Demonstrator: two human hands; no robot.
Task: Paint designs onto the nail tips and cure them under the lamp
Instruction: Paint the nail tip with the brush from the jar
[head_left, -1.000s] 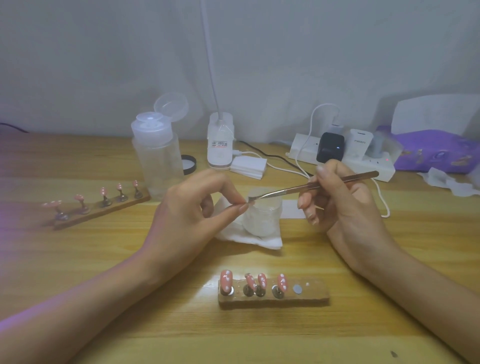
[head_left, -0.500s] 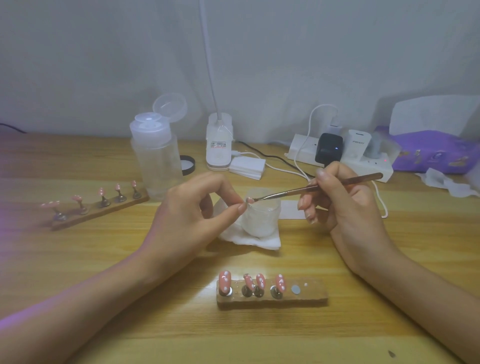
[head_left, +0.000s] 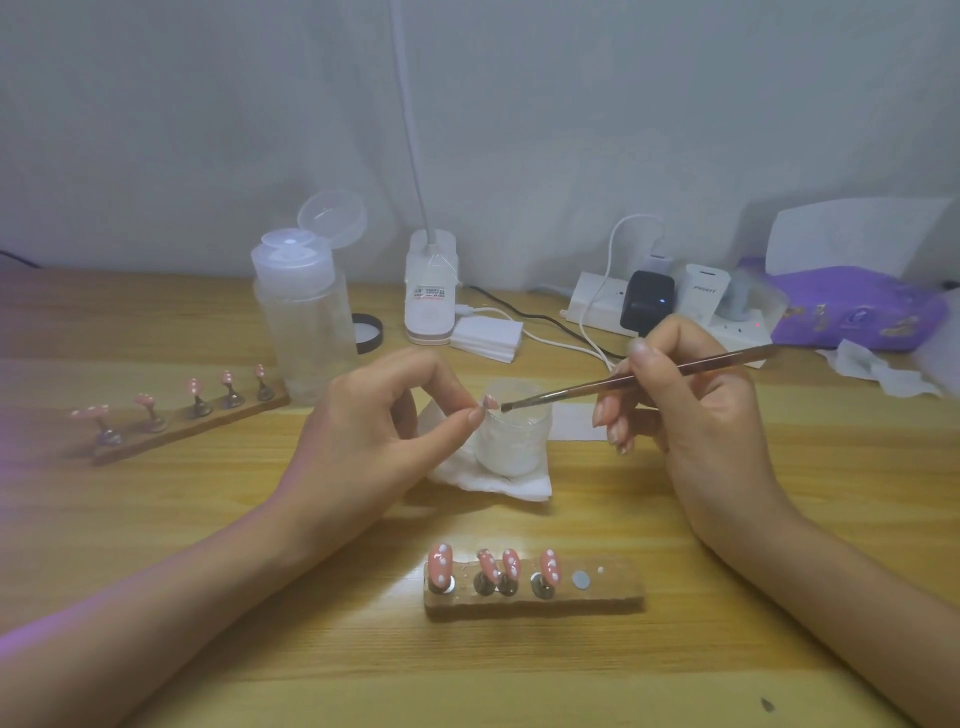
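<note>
Soft, dimmish light falls from overhead, laying faint blurred shadows on the table (head_left: 675, 649) beneath the left hand (head_left: 363, 431) and right hand (head_left: 696, 415). A purple haze washes the left edge. Everything looks slightly soft; the table's far edge bows a little

Qty: near holder (head_left: 618, 590) x1 w/ 4 nail tips (head_left: 440, 564); far holder (head_left: 218, 420) x1 w/ 5; brush (head_left: 571, 393) x1; jar (head_left: 511, 449) x1; bottle (head_left: 306, 332) x1.
</note>
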